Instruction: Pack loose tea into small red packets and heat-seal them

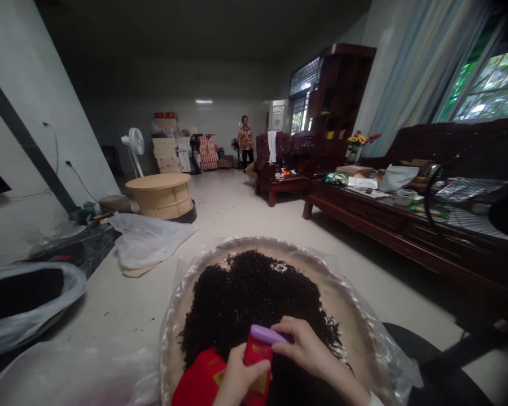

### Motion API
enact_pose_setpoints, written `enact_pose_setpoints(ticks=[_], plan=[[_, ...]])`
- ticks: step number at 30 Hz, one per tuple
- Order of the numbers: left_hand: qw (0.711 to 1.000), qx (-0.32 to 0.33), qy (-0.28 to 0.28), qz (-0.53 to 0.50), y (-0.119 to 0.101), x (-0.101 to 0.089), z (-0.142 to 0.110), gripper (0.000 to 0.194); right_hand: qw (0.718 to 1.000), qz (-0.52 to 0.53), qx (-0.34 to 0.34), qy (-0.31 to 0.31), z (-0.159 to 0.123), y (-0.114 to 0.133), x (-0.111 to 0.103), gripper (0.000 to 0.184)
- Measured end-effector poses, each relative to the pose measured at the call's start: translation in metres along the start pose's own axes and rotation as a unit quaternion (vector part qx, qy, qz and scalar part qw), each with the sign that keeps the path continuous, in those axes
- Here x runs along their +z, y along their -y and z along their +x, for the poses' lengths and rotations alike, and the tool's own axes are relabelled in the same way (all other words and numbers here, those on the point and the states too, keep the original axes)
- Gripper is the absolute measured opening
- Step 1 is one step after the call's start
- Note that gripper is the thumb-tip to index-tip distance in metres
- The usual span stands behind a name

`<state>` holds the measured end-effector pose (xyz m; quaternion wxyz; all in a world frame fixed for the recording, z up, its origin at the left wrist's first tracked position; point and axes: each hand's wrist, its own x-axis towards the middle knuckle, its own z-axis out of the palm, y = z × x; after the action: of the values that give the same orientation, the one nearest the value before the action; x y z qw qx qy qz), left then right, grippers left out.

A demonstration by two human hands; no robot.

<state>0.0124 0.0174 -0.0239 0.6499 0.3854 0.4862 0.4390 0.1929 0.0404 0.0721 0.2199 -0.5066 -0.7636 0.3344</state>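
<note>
My left hand (242, 375) is closed round a small red packet (259, 356) with gold print and holds it upright. In my right hand (298, 341) is a smooth, long purple tool (266, 335), gripped between thumb and fingers. The tool lies across the packet's top edge, which it partly hides; its exact kind is unclear. Under both hands is a heap of dark dried leaves, like tea (254, 293), in a wide round tray (355, 316) with clear plastic around its rim. More red packaging (198, 378) with a gold patch lies left of my left hand.
At left stands a plastic-lined container (74, 282) of dark material, near loose plastic sheeting (148, 239). A round drum-like table (158, 189) and a white fan (134, 141) are beyond. Right is a cluttered dark wooden table (364, 217), with a black fan (438, 203) nearer. A person (245, 141) stands far back.
</note>
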Motion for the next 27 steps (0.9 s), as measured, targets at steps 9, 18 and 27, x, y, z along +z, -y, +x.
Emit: enact_pose_setpoints(ticks=[9,18,27], plan=[[0.997,0.013,-0.049,0.058,0.012,0.002,0.020,0.056,1.000,0.003,-0.006,0.009,-0.003,0.001,-0.002,0.011],[0.987,0.067,-0.087,0.114,0.014,0.003,0.025,0.041,0.999,0.035,0.019,0.009,-0.003,0.005,0.002,0.032],[0.989,0.054,-0.040,0.130,0.005,-0.008,0.018,0.043,1.000,0.000,-0.004,-0.018,0.001,0.011,0.007,0.011]])
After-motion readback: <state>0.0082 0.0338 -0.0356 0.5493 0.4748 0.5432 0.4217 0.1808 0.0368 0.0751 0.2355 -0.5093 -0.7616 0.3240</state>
